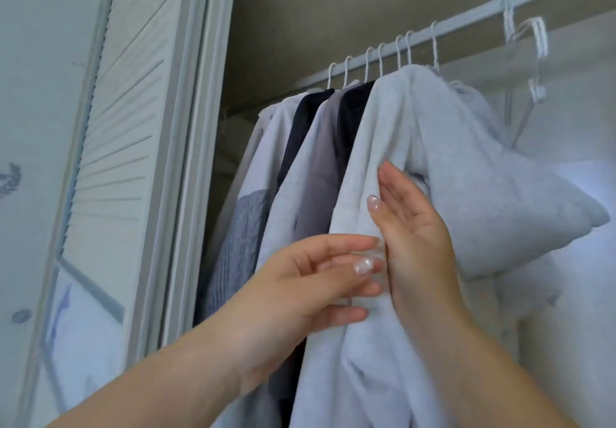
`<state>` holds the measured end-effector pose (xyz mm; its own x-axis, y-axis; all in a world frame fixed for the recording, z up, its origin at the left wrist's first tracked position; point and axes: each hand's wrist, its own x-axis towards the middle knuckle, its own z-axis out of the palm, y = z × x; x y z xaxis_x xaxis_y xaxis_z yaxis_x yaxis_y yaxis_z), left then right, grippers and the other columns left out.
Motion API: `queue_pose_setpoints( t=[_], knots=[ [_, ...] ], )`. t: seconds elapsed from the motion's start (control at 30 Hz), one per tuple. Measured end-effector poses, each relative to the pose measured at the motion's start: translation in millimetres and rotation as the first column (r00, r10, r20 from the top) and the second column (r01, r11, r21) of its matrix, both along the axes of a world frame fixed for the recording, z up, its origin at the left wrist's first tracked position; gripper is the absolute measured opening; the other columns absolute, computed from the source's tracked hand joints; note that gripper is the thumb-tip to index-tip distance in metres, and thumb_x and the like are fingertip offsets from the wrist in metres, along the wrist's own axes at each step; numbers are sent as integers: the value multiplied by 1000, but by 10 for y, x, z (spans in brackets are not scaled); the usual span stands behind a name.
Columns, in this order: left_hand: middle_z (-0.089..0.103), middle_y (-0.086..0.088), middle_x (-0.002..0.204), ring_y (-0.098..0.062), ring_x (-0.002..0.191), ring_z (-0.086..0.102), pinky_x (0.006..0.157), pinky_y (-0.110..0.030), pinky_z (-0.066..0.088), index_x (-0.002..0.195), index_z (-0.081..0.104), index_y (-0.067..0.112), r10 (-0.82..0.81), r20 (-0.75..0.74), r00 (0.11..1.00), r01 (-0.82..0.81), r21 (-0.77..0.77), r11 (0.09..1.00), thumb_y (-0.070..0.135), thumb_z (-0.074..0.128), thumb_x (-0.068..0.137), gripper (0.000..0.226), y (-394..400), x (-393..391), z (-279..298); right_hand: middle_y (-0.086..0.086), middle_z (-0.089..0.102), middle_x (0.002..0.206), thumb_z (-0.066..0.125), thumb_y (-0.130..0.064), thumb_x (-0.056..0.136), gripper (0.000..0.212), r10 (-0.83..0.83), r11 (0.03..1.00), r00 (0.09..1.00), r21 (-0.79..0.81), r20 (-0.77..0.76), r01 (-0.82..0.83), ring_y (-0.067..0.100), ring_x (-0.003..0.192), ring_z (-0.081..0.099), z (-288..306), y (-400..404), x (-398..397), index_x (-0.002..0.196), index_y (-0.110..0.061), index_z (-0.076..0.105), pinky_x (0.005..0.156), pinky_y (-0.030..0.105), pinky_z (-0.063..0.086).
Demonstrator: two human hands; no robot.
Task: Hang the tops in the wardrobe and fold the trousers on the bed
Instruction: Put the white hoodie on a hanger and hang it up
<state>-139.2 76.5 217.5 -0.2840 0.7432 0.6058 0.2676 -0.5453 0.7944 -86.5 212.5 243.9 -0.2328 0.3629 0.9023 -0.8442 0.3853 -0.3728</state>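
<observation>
A light grey hoodie (416, 134) hangs on a white hanger from the wardrobe rail (466, 16), rightmost of several hung tops. Its hood bulges out to the right. My right hand (413, 227) lies flat against the hoodie's front edge, fingers straight and pointing up. Lower and to the left, my left hand (300, 284) has spread fingers whose tips touch the same grey fabric. Neither hand is closed around the cloth. Left of the hoodie hang a black top (353, 114), a grey top (320, 167), another dark top (300, 127) and pale ones (270, 147).
Empty white hangers (530, 54) hang further right on the rail. The louvred wardrobe door (123, 101) stands open at the left, beside the white door frame (190, 161). White fabric (586, 261) fills the wardrobe's right side.
</observation>
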Motion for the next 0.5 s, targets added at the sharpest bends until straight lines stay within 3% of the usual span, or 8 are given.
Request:
queue_pose_setpoints(
  t=[0.1, 0.2, 0.37, 0.5],
  knots=[
    [73, 0, 101, -10, 84, 70, 71, -22, 55, 99, 74, 27, 136, 103, 985, -133, -43, 990, 26, 70, 72, 27, -417, -47, -455, -20, 64, 120, 55, 0, 91, 41, 121, 992, 991, -44, 62, -119, -3, 116, 56, -413, -255, -144, 112, -34, 61, 88, 9, 45],
    [73, -2, 97, -11, 80, 69, 69, -23, 55, 95, 75, 25, 285, 251, 925, -268, -101, 958, 24, 71, 70, 26, -876, -87, -955, -13, 67, 118, 54, -1, 91, 38, 267, 959, 941, -150, 206, -239, 1, 115, 58, -917, -548, -327, 109, -32, 64, 102, 30, 43],
    [73, -1, 100, -13, 84, 69, 70, -21, 53, 98, 74, 23, 506, 376, 776, -456, -221, 862, 24, 70, 72, 26, -1840, 50, -1699, -17, 67, 115, 61, -7, 83, 40, 441, 896, 765, -179, 468, -407, 1, 113, 59, -1713, -1425, -379, 115, -32, 60, 104, 34, 42],
    [73, 1, 102, -12, 86, 70, 72, -21, 54, 97, 74, 29, 659, 442, 609, -596, -293, 747, 26, 77, 71, 27, -2694, 375, -2158, -14, 65, 120, 66, -18, 77, 42, 537, 818, 571, -219, 621, -531, 3, 114, 59, -2246, -2219, -219, 117, -30, 63, 105, 38, 42]
  ],
)
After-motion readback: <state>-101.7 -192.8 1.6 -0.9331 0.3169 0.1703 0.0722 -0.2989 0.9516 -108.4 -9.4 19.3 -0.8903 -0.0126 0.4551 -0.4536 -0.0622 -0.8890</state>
